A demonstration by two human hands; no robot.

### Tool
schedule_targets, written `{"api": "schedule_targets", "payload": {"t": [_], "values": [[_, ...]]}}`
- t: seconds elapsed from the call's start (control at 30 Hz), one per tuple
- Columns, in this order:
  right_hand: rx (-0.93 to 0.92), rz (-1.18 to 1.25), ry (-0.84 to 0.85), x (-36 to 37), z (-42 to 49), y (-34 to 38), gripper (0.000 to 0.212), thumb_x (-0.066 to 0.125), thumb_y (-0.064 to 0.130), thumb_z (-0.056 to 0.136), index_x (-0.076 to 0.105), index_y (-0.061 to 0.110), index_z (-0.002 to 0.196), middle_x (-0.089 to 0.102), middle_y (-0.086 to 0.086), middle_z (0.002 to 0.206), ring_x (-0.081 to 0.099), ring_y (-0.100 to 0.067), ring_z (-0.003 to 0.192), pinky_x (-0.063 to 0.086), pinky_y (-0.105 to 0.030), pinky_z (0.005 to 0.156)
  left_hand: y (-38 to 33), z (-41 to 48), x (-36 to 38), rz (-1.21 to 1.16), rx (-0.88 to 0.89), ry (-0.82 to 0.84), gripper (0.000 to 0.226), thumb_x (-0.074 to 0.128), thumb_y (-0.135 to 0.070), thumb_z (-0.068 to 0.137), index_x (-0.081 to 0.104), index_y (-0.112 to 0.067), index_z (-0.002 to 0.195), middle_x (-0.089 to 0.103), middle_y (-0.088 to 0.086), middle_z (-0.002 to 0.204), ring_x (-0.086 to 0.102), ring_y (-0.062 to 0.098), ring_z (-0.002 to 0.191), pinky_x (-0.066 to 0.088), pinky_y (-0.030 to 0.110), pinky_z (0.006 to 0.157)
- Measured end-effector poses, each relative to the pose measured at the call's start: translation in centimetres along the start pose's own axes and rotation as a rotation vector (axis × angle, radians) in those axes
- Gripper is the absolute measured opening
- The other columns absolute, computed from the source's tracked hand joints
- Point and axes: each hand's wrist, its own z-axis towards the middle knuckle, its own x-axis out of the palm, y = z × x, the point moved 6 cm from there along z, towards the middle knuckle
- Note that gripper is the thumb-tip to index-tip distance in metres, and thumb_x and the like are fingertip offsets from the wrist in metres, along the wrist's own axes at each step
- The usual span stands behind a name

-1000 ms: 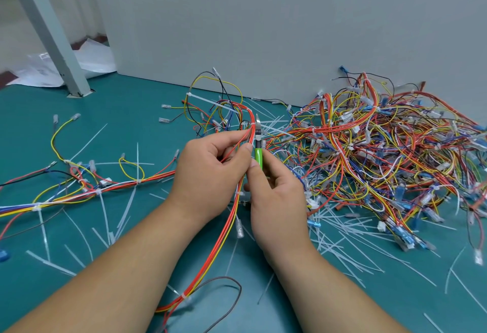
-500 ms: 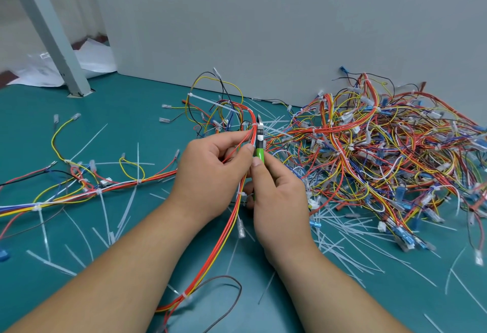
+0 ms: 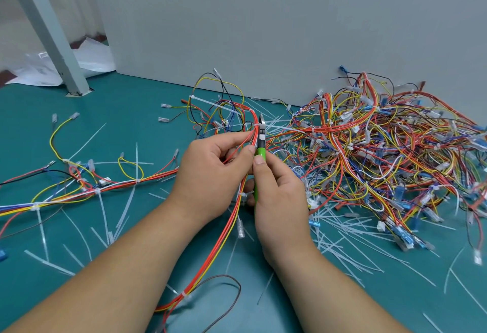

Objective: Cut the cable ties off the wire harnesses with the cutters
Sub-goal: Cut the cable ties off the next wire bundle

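Observation:
My left hand (image 3: pixel 210 177) pinches a red, orange and yellow wire harness (image 3: pixel 224 243) that runs from the lower middle up past both hands. My right hand (image 3: pixel 279 195) grips green-handled cutters (image 3: pixel 261 148) upright, thumb on the handle. The cutters' metal jaws sit at a white cable tie (image 3: pixel 257 125) wrapped round the harness just above my left fingers. Two more white ties show on the same harness, one (image 3: pixel 243 195) between my hands and one (image 3: pixel 184 294) near the bottom.
A big tangled heap of harnesses (image 3: pixel 382 156) fills the right side against a grey wall panel (image 3: pixel 263 29). Another harness (image 3: pixel 79 190) with ties lies at the left. Several cut white tie strips litter the teal floor (image 3: pixel 118 111). A grey post (image 3: pixel 50 32) stands at the back left.
The cutters have slid a little up along the harness, bringing the jaws to the tie. Both hands stay almost where they were.

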Motion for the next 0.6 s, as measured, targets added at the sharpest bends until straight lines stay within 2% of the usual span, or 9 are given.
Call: {"api": "schedule_targets", "payload": {"t": [0.07,0.13,0.2,0.3,0.37,0.47,0.53,0.6], "values": [[-0.009,0.013,0.004,0.00,-0.01,0.04,0.024,0.056,0.038,0.096,0.073,0.021,0.101,0.059,0.007,0.074,0.047,-0.011,0.069,0.041,-0.035,0.061,-0.15,-0.04,0.10,0.009,-0.006,0.007,0.022,0.067,-0.021,0.092,0.076,-0.041,0.093,0.060,0.031,0.076,0.047,0.015,0.065,0.054,0.039,0.060],[-0.027,0.001,0.013,0.05,-0.07,0.14,0.023,0.056,0.037,0.097,0.072,0.020,0.102,0.060,0.005,0.076,0.047,-0.011,0.069,0.041,-0.036,0.062,-0.18,-0.06,0.11,0.023,-0.015,0.011,0.019,0.064,-0.027,0.089,0.075,-0.039,0.098,0.063,0.031,0.081,0.048,0.016,0.067,0.054,0.048,0.069],[-0.052,-0.031,0.024,0.09,-0.09,0.30,0.023,0.054,0.037,0.098,0.070,0.021,0.101,0.058,0.008,0.074,0.048,-0.010,0.068,0.043,-0.034,0.062,-0.16,-0.06,0.06,0.007,-0.014,0.002,0.018,0.066,-0.024,0.091,0.075,-0.037,0.098,0.061,0.030,0.077,0.047,0.015,0.067,0.054,0.045,0.065],[-0.074,-0.043,0.056,0.29,-0.07,0.43,0.023,0.052,0.034,0.101,0.070,0.020,0.103,0.062,0.012,0.077,0.053,-0.005,0.071,0.047,-0.026,0.065,-0.11,-0.09,-0.12,-0.028,-0.004,-0.025,0.029,0.067,-0.011,0.095,0.075,-0.039,0.092,0.058,0.030,0.073,0.047,0.015,0.066,0.053,0.026,0.059],[-0.072,-0.040,0.060,0.31,-0.04,0.40,0.025,0.052,0.033,0.101,0.070,0.017,0.104,0.065,0.009,0.082,0.054,-0.005,0.073,0.048,-0.026,0.067,-0.14,-0.10,-0.05,-0.040,-0.010,-0.019,0.030,0.066,-0.009,0.095,0.075,-0.038,0.092,0.061,0.034,0.079,0.048,0.017,0.068,0.052,0.021,0.060],[-0.063,-0.011,0.053,0.28,-0.15,0.50,0.025,0.052,0.032,0.102,0.071,0.017,0.104,0.064,0.007,0.079,0.053,-0.007,0.071,0.048,-0.028,0.065,-0.36,-0.18,0.05,-0.042,-0.010,-0.003,0.032,0.065,-0.008,0.095,0.075,-0.038,0.096,0.057,0.035,0.076,0.048,0.013,0.066,0.051,0.012,0.057],[-0.056,0.000,0.046,0.27,-0.23,0.52,0.025,0.052,0.033,0.102,0.070,0.016,0.103,0.058,0.002,0.074,0.047,-0.014,0.068,0.043,-0.042,0.060,-0.41,-0.16,-0.04,-0.024,-0.011,0.003,0.029,0.066,-0.009,0.095,0.075,-0.036,0.100,0.056,0.033,0.074,0.047,0.011,0.063,0.052,0.015,0.057],[-0.045,0.008,0.028,0.13,-0.23,0.43,0.026,0.053,0.034,0.101,0.068,0.012,0.099,0.046,0.000,0.068,0.037,-0.021,0.063,0.033,-0.048,0.055,-0.30,-0.07,-0.09,0.020,-0.015,0.008,0.025,0.067,-0.012,0.095,0.075,-0.035,0.103,0.062,0.033,0.079,0.049,0.014,0.067,0.054,0.030,0.063]]}}
